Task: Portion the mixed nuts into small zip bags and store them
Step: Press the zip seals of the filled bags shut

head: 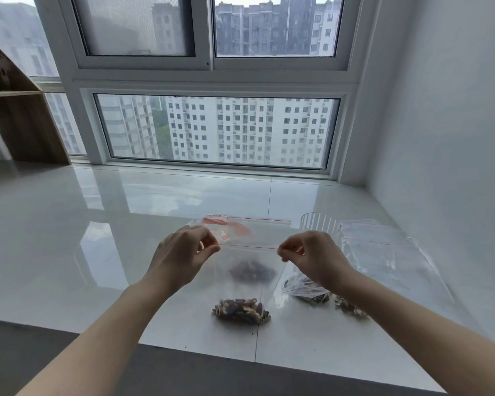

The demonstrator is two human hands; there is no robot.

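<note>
Judging by the head view, the portioning is well under way: two filled bags (306,290) lie at the right on the tabletop (69,252), while a stack of empty bags (383,247) and a clear cup (320,224) wait behind. Held up between both hands, a zip bag (249,270) hangs with nuts (242,310) at its bottom. Left hand (180,252) and right hand (312,255) each pinch one end of the zip strip, forearms stretched forward; sealing looks unfinished.

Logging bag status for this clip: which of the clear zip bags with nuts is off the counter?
The clear zip bag pinched at its red zip line by the left hand and right hand; the other nut bags lie on the counter.
</note>
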